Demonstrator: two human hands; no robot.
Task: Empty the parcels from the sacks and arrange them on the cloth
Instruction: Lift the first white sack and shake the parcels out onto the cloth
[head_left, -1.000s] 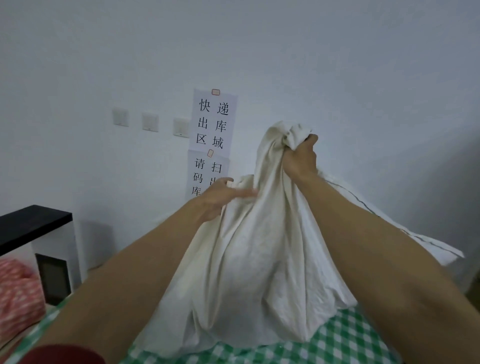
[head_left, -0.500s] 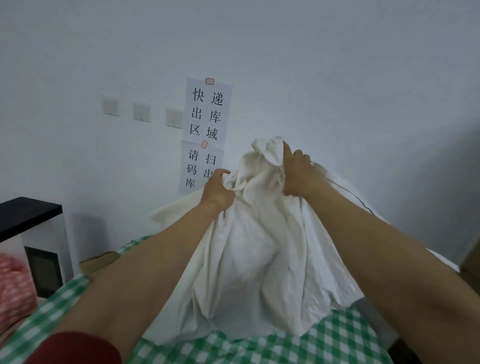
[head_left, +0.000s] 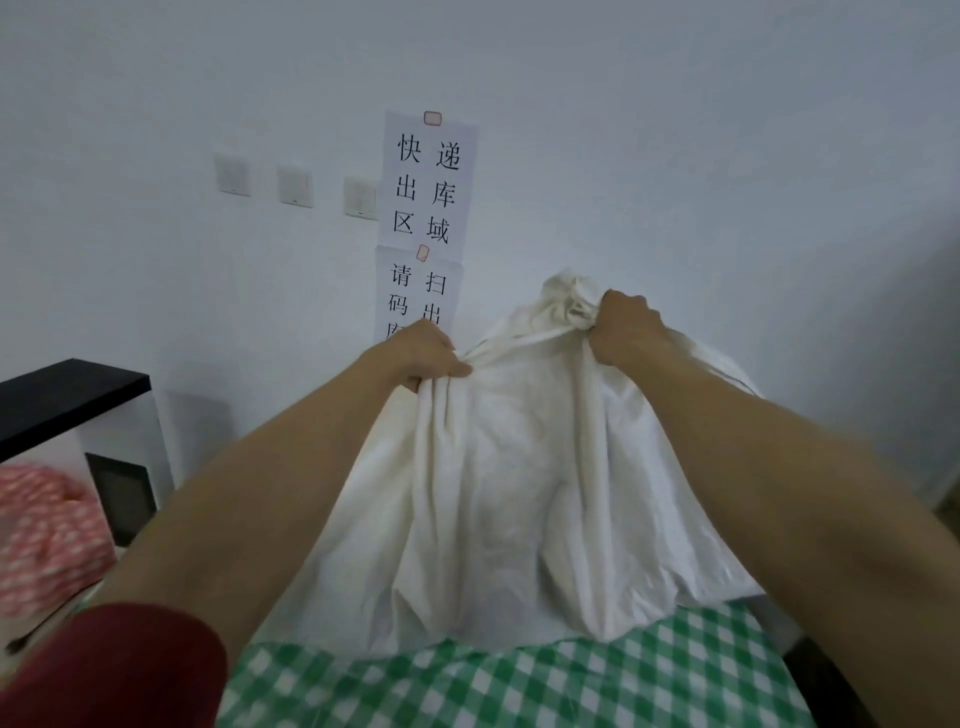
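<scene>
Cream cotton sack (head_left: 519, 493) stands upright on green-and-white checked cloth (head_left: 519, 680), long axis vertical, neck uppermost. Right hand (head_left: 628, 332) clenches the bunched neck; left hand (head_left: 426, 353) grips a fold just left of it, lower.

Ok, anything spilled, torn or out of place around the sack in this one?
Nothing stands out. The white sack sits bunched on the green checked cloth, no tear showing. The left hand grips a fold of it and the right hand grips its gathered top. No parcels show outside it.
</scene>
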